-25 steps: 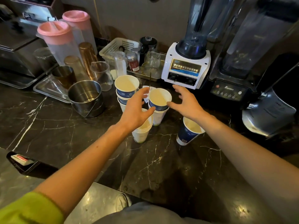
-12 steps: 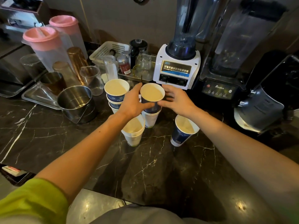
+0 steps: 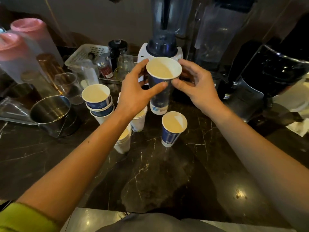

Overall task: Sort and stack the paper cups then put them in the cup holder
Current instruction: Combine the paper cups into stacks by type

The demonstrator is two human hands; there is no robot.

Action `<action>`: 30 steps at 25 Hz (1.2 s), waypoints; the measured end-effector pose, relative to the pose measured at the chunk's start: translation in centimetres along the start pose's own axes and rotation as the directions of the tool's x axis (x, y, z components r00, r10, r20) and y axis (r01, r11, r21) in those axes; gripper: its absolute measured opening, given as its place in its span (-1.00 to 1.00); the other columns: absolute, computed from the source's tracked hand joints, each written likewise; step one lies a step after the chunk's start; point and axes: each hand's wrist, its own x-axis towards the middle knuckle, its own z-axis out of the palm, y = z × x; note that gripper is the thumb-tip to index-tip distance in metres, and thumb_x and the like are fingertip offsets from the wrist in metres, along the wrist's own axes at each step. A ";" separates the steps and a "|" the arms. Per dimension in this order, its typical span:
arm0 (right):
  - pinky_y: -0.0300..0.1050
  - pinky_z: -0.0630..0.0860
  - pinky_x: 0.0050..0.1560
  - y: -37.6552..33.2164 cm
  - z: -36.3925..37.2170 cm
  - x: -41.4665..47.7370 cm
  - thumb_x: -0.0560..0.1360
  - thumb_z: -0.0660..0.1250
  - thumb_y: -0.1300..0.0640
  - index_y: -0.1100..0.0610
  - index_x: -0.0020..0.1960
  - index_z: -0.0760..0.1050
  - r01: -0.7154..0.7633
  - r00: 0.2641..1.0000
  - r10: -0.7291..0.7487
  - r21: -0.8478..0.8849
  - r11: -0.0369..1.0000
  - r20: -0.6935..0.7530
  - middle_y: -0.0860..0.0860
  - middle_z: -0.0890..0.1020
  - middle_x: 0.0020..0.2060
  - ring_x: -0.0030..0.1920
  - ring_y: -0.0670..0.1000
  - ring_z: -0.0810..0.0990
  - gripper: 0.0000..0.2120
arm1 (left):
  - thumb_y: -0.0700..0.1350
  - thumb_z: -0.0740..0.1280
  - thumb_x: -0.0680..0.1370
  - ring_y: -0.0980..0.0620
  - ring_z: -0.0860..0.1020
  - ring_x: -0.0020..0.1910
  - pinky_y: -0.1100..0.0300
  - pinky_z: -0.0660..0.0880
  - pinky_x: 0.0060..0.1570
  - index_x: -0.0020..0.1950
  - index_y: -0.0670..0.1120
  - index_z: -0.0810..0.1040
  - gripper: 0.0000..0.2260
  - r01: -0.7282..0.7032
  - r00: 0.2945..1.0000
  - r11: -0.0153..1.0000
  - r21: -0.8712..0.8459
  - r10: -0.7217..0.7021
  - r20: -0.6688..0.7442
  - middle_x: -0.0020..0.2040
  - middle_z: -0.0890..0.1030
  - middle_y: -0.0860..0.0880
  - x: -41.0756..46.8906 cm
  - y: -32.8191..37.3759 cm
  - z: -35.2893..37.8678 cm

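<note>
Cup, tall, blue-and-white paper [image 3: 159, 96], upright above the dark marble surface [image 3: 167, 173], apparently lifted out for sorting by size. Left hand [image 3: 133, 91] and right hand [image 3: 197, 87] both grip it: thumbs in front below the rim, fingers [image 3: 142, 64] curled behind. Matching tall blue cup [image 3: 172, 129] stands near, the probable stacking partner.

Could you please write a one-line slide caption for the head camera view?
Left hand and right hand grip a tall blue paper cup above the dark marble counter, near stacked blue cups.
</note>
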 end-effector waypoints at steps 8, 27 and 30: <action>-0.38 0.47 0.09 0.8 -2.7 -4.7 0.48 0.44 0.20 0.02 0.34 0.38 -0.033 0.997 0.032 -0.013 0.999 -0.066 -0.24 0.51 0.20 0.24 -0.28 0.49 -0.52 | -0.09 0.51 0.45 0.09 0.46 0.36 0.17 0.48 0.27 0.47 -0.11 0.35 -0.36 0.016 0.995 0.989 -0.148 -0.002 0.096 0.37 0.49 -0.01 -2.7 0.2 3.6; -0.12 0.46 0.25 9.3 -1.6 -9.7 0.52 0.41 0.10 0.00 0.42 0.40 -0.345 0.897 0.377 -0.168 0.923 0.231 -0.10 0.54 0.30 0.30 -0.11 0.49 -0.51 | 0.03 0.44 0.50 0.04 0.34 0.43 0.07 0.40 0.35 0.54 -0.03 0.22 -0.31 0.281 0.889 0.957 0.067 -0.286 0.358 0.48 0.36 -0.02 -7.4 -8.0 6.5; -0.33 0.45 0.17 9.0 -2.1 -8.9 0.51 0.41 0.17 0.08 0.44 0.39 -0.357 0.892 0.391 -0.178 0.917 0.227 -0.09 0.50 0.31 0.25 -0.23 0.48 -0.49 | 0.08 0.43 0.50 0.05 0.35 0.41 0.11 0.44 0.29 0.53 -0.01 0.25 -0.33 0.244 0.907 0.964 0.105 -0.266 0.327 0.47 0.36 0.01 -7.5 -8.4 6.8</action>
